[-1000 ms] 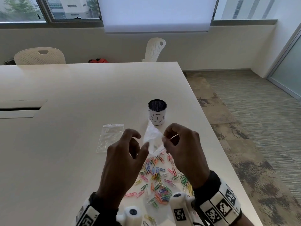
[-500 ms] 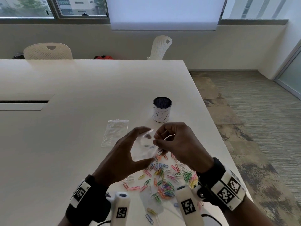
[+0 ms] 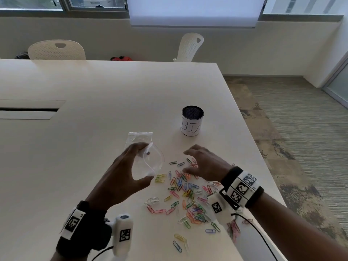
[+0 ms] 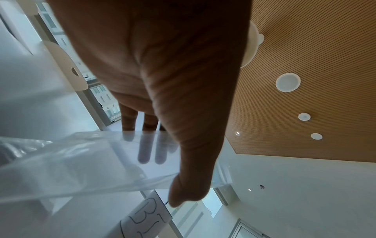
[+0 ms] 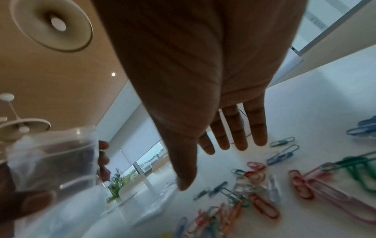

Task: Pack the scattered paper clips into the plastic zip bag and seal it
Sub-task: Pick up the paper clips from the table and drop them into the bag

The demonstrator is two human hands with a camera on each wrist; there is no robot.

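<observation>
My left hand [image 3: 130,172] holds a small clear zip bag [image 3: 152,162] between thumb and fingers, its mouth bowed open toward the right. In the left wrist view the bag [image 4: 85,164] crosses under the thumb, with fingers [image 4: 144,154] showing through the plastic. Coloured paper clips [image 3: 186,193] lie scattered on the white table [image 3: 94,91] in front of me. My right hand [image 3: 201,164] hovers over the far edge of the clips, fingers spread and straight, holding nothing. In the right wrist view its fingers [image 5: 240,128] hang above the clips [image 5: 262,193], with the bag [image 5: 52,161] at the left.
A second clear bag [image 3: 138,137] lies flat on the table behind my left hand. A mesh cup labelled BIN [image 3: 192,120] stands beyond the clips. The table's right edge [image 3: 263,166] runs close to the clips. Two chairs [image 3: 56,49] stand at the far side.
My right hand has let go of the bag and dropped over the clips with fingers spread. My left hand alone now holds the bag, which has moved slightly left with its mouth open.
</observation>
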